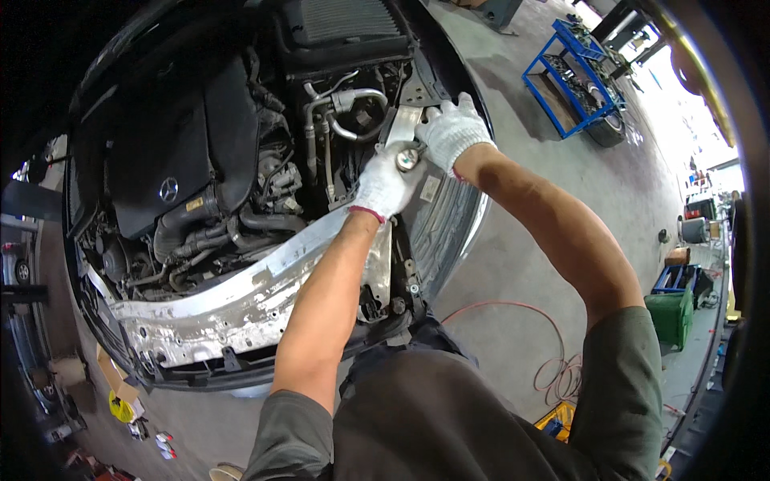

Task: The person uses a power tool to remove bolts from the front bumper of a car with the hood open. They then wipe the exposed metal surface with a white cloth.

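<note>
Both my hands wear white knit gloves and are close together over the front corner of a car's open engine bay. My left hand is closed around a small tool with a round metal end; the rest of the tool is hidden by the glove. Just beyond it, my right hand lies on the inner edge of the fender, palm down with fingers apart. Beneath the hands is a bare silver metal strip. A scuffed silver front crossmember runs leftward from there.
A black engine cover and hoses fill the bay, with silver pipes near my hands. On the grey floor at right stand a blue tool cart and a green bin. A red air hose lies coiled beside me.
</note>
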Tool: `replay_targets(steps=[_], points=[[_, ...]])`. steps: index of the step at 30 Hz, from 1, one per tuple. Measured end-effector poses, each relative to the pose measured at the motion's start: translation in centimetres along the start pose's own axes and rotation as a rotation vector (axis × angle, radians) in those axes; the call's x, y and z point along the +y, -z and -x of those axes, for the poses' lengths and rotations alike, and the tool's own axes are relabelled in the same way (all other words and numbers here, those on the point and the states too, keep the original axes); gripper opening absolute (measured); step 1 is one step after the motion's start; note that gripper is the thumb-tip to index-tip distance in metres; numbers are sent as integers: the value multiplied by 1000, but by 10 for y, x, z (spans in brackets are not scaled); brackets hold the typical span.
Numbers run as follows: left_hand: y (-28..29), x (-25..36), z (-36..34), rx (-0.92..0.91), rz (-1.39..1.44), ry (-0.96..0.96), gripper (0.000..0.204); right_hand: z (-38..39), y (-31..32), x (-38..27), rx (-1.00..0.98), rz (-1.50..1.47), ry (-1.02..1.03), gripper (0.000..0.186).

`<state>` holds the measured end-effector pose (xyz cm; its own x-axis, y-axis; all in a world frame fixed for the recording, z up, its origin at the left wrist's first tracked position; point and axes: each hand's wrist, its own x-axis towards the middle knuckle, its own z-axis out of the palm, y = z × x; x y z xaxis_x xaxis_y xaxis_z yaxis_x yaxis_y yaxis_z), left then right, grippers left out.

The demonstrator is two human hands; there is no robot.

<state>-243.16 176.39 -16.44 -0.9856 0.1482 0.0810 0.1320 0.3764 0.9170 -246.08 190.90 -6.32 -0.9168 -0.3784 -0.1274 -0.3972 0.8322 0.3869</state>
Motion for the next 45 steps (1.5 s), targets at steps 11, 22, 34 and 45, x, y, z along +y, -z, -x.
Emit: replay_targets(steps=[11,22,34,45], points=[[12,-25,-34,-206,248,19,27,30,9,-18,-432,-605,21,39],[12,-27,-34,-258,211,23,24,47,18,-39,-291,-641,-52,34],[7,-37,-34,-187,122,-67,25,53,22,-44,-264,-720,-161,40],[16,-43,-24,-301,122,-124,20,63,0,-48,-210,-704,-163,33]])
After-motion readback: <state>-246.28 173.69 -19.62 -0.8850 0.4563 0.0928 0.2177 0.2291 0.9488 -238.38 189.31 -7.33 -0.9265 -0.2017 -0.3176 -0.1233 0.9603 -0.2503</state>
